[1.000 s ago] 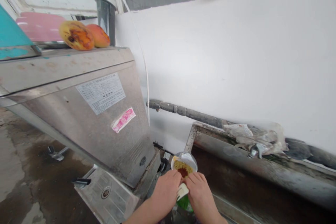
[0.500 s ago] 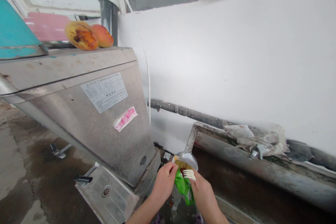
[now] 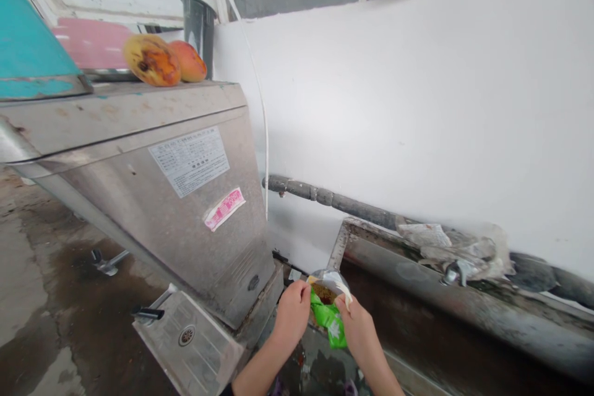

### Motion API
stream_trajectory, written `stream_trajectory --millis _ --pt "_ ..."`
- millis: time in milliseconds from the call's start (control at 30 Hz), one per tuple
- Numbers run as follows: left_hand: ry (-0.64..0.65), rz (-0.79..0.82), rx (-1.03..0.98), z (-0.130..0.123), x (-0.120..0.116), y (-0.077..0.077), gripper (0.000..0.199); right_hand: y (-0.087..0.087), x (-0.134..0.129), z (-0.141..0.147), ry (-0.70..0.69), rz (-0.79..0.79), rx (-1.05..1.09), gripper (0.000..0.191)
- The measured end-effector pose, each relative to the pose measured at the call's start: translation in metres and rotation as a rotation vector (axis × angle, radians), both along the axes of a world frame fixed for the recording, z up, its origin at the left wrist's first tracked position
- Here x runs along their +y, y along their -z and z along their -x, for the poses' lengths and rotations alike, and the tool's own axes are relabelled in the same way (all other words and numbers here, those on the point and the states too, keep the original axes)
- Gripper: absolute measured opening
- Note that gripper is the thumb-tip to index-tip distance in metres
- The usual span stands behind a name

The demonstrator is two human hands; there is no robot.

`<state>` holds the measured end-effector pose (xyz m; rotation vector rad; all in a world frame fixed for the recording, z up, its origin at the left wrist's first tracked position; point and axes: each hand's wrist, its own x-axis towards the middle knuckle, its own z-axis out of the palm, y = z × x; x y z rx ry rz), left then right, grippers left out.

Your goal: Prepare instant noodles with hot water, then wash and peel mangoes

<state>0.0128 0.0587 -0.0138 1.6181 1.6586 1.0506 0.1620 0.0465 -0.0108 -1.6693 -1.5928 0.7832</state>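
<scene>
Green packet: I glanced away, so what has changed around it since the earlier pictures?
The left hand and right hand have parted, uncovering more of the green packet between them. The fork in the right hand has swung from leftward to upward. The noodle bowl and mangoes look unmoved.

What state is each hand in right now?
Left hand: closed, pinching the green packet.
Right hand: closed, holding a pale utensil; can't tell if it grips the packet too.
</scene>
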Motion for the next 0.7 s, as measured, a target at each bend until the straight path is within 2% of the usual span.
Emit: stream_trajectory --millis 333,567,700 --pt "0.01 -0.013 -0.009 0.007 0.005 0.008 0.025 -0.002 0.007 -0.001 0.072 0.063 -0.011 0.029" --pt "0.289 -0.129 -0.021 0.016 -0.004 0.002 0.034 0.004 0.007 -0.004 0.075 0.125 0.151 0.023" --pt "0.422 -0.174 0.042 0.02 -0.012 -0.003 0.042 0.005 0.002 0.001 0.122 0.262 0.499 0.021"
